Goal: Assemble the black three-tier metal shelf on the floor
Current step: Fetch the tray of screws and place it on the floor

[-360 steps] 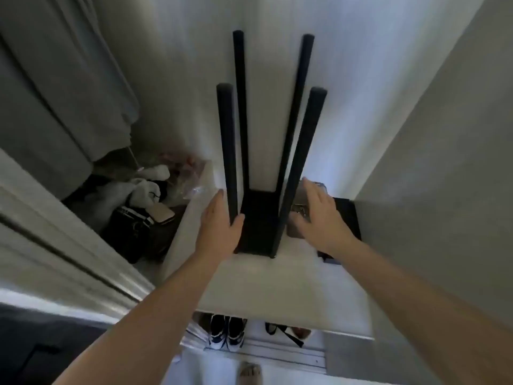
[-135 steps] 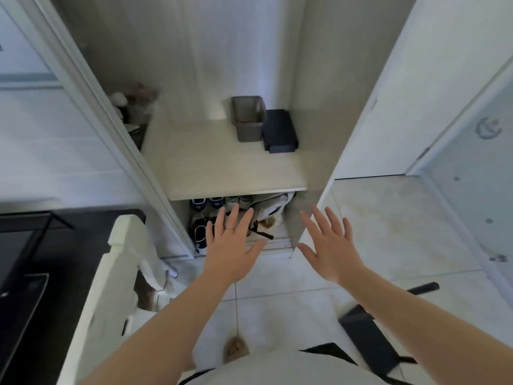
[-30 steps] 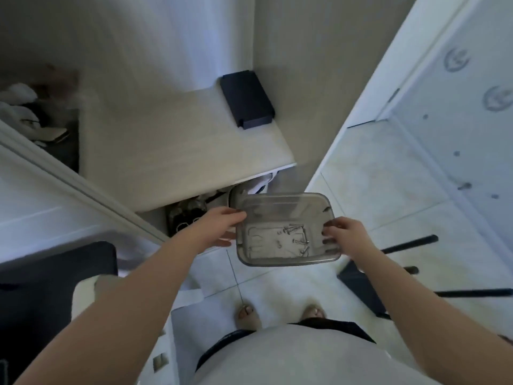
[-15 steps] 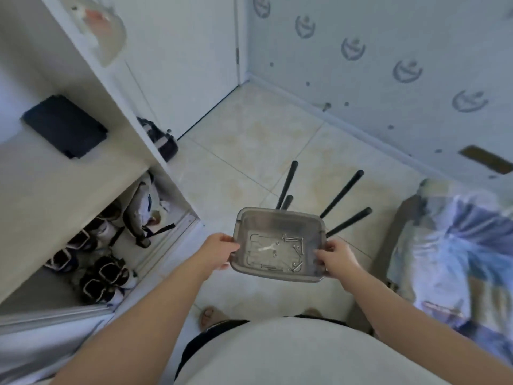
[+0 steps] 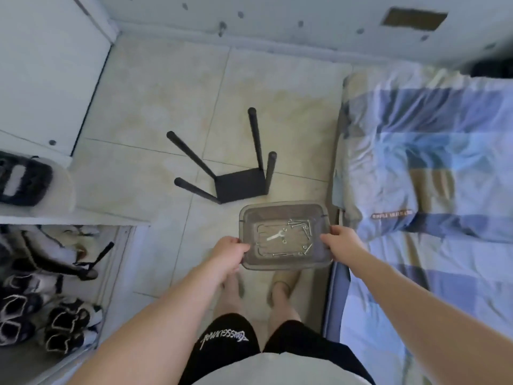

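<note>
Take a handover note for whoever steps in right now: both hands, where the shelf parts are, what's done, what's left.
Left hand grips the left edge of the hardware tray; right hand grips its right edge, holding it above the tiled floor beside the bed.
In the tray: screws and a small wrench.
Shelf base stands on the floor just ahead, four black posts rising from its corners.
Done: base and posts appear joined.
Left: set the tray down and add the upper tiers; none is in view.
</note>
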A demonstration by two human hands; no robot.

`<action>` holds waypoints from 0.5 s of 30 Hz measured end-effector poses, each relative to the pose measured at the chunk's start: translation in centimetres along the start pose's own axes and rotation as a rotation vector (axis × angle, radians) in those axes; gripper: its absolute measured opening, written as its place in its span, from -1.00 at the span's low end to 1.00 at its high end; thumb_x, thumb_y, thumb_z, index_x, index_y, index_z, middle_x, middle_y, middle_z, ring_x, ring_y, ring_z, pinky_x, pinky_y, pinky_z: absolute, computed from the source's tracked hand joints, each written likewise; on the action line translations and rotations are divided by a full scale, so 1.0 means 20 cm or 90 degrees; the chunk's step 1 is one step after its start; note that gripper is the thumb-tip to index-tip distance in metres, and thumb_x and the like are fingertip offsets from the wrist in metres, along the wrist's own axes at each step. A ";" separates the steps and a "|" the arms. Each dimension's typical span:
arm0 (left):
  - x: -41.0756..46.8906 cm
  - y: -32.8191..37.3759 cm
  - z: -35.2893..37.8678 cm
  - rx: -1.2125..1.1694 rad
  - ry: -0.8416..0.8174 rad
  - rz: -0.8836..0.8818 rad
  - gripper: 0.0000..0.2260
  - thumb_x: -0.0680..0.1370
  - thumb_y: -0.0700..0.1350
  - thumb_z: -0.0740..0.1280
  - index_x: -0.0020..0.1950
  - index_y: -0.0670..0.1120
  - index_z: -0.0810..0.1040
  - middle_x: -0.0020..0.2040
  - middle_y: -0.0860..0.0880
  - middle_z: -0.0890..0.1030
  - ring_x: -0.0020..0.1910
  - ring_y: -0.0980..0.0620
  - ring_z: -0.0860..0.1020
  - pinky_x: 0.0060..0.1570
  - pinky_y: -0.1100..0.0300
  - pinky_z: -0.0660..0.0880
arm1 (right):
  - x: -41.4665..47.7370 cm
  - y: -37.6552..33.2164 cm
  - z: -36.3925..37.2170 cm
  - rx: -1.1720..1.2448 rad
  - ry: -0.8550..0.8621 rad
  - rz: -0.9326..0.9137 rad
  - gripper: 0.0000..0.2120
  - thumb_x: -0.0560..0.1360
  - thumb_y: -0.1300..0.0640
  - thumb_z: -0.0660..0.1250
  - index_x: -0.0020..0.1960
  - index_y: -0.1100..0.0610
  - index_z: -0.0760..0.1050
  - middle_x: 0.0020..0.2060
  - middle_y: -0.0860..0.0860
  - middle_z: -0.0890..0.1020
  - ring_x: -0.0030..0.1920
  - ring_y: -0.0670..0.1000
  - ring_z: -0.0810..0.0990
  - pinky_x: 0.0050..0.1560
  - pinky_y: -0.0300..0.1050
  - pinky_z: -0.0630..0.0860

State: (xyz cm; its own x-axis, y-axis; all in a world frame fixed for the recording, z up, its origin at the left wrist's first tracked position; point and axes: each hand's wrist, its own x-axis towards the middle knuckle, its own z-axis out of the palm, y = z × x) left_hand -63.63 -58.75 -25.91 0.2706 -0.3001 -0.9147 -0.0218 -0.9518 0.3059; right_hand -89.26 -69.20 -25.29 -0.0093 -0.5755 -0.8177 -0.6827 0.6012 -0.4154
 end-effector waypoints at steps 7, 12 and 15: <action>0.66 0.10 0.29 0.162 -0.003 -0.014 -0.89 0.54 -0.08 0.37 -0.10 -0.10 0.52 -0.14 -0.08 0.62 -0.24 -0.02 0.55 -0.19 0.15 0.51 | 0.54 0.27 0.14 0.029 0.013 0.058 -0.93 0.55 0.14 0.37 0.02 0.10 0.54 -0.19 -0.02 0.62 -0.10 0.07 0.60 -0.14 -0.08 0.47; 1.29 0.03 0.45 0.269 -0.024 -0.032 -0.75 0.50 0.02 0.38 0.09 -0.08 0.51 -0.08 -0.06 0.62 -0.10 -0.04 0.60 0.06 0.05 0.59 | 1.07 0.51 0.40 0.140 0.007 0.145 -0.75 0.56 0.12 0.39 0.23 0.09 0.53 0.02 0.05 0.66 0.01 0.08 0.63 0.14 0.00 0.56; 1.65 -0.04 0.54 0.279 -0.038 -0.041 -0.77 0.53 0.02 0.39 0.09 -0.07 0.52 -0.06 -0.06 0.62 -0.09 -0.05 0.62 0.01 0.07 0.60 | 1.39 0.63 0.54 0.186 0.003 0.185 -0.53 0.58 0.12 0.38 0.47 0.15 0.43 0.12 0.01 0.60 -0.01 -0.01 0.55 0.08 -0.14 0.44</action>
State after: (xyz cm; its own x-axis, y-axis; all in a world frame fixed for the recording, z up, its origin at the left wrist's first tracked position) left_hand -65.10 -68.66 -59.24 0.2287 -0.2305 -0.9458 -0.4165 -0.9013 0.1190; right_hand -90.26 -71.67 -57.61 -0.1756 -0.3602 -0.9162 -0.4149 0.8710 -0.2629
